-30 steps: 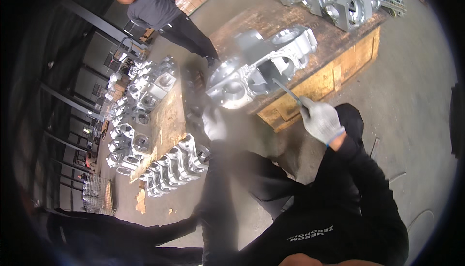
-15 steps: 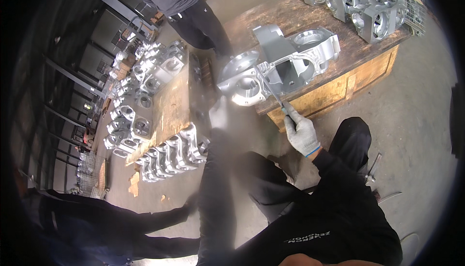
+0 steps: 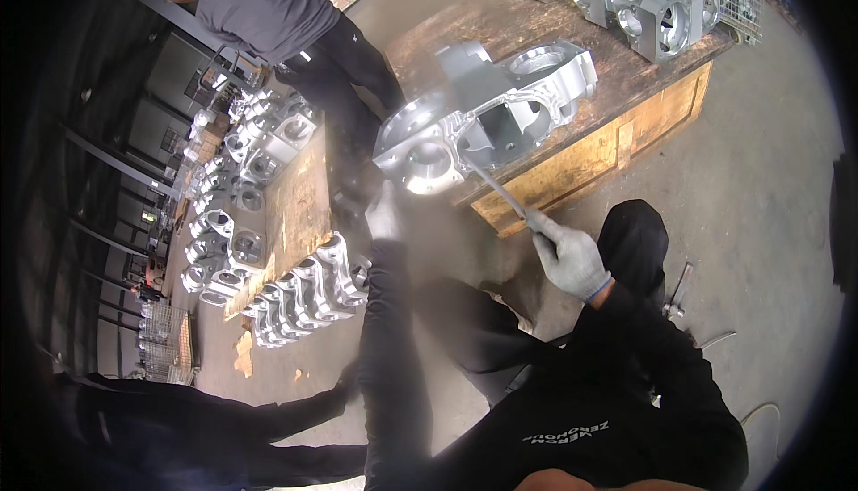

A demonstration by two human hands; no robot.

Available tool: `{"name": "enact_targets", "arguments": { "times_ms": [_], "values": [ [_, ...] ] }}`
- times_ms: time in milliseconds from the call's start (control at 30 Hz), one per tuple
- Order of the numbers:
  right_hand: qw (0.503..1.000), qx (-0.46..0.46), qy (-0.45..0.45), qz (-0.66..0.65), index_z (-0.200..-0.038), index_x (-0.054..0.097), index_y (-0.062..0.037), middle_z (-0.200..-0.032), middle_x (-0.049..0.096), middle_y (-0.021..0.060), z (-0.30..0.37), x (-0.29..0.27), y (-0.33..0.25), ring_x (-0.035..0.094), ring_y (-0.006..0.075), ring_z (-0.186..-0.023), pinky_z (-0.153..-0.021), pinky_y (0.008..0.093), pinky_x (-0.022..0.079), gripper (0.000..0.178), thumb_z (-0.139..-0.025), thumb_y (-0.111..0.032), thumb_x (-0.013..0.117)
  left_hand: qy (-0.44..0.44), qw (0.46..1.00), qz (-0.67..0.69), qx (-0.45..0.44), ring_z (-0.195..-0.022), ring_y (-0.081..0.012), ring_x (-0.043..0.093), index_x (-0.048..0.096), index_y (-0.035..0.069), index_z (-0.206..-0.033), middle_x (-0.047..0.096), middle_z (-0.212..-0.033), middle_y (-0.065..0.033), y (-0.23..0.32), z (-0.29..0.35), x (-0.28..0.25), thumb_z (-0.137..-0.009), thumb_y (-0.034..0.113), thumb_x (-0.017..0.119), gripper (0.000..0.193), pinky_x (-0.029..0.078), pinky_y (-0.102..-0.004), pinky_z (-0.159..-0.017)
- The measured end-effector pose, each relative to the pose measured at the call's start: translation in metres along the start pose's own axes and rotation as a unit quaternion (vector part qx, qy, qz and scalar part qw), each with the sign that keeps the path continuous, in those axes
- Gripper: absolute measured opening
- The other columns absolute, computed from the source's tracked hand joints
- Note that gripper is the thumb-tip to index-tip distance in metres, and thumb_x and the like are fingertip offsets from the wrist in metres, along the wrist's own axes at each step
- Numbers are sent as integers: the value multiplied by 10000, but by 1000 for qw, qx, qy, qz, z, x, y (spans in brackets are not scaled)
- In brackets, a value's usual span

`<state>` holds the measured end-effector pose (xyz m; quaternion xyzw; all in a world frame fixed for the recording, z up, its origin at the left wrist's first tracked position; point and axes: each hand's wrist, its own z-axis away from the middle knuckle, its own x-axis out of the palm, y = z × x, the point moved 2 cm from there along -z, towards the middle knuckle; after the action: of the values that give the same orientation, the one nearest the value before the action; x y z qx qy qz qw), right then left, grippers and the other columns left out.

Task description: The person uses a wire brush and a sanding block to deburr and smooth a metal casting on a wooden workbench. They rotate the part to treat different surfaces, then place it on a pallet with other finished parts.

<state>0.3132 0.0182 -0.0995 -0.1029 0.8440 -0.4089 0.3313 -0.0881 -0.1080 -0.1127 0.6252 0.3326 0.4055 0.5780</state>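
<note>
A large silver metal casting [image 3: 427, 159] with round bores and an open middle lies at the near left edge of the wooden bench, its left end jutting past the edge. My right hand [image 3: 572, 257], in a pale knitted glove, is closed around the near end of a file [image 3: 497, 189]. The slim grey blade slants up to the casting's near side, beside the open middle. My left hand [image 3: 384, 214], gloved too, is at the casting's left end, with its slightly blurred fingers closed at the edge.
More castings [image 3: 657, 8] are stacked at the far right of the wooden bench [image 3: 617, 147]. To the left, a wooden pallet [image 3: 299, 196] carries several castings. A person [image 3: 286, 17] stands beyond; another person's dark sleeve [image 3: 295, 415] shows lower left. A metal tool [image 3: 679, 290] lies on the floor at right.
My right hand has drawn the file back toward me, so its tip sits lower on the casting. My left hand stays by the casting's left end. The whole view has shifted slightly.
</note>
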Motion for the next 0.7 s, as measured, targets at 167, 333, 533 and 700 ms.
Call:
{"name": "enact_targets", "arguments": {
  "times_ms": [167,333,533,700],
  "values": [
    [998,-13,40,-53,-1439,634,-64,-1137,753,224,-41,16,-1,764,340,-1014,-842,367,600,438,-1002,-37,652,-73,980,147,-113,-1243,-356,641,621,14,-1329,673,-1330,-170,3,4,-3,-1064,380,656,453,498,-499,-1092],
    [996,6,38,-81,-1448,630,-79,-1086,758,224,-47,49,4,765,350,-977,-812,363,596,448,-1002,-38,654,-102,955,229,-161,-1313,-381,591,609,9,-1354,618,-1408,-199,14,11,-4,-1078,438,606,510,452,-510,-1167],
    [985,118,-125,9,-1473,607,-110,-937,743,241,6,31,6,739,418,-864,-738,439,602,479,-997,-98,654,-119,960,210,-141,-1270,-373,612,629,3,-1344,627,-1368,-198,14,20,-1,-1073,446,615,519,487,-516,-1129],
    [991,19,43,-125,-1445,629,-70,-1226,755,195,15,-47,12,767,276,-1097,-910,349,596,455,-995,-10,639,-55,975,-177,120,-1148,-249,662,641,13,-1333,685,-1283,-139,34,35,4,-1057,285,669,389,530,-397,-1005]
  ]
}}
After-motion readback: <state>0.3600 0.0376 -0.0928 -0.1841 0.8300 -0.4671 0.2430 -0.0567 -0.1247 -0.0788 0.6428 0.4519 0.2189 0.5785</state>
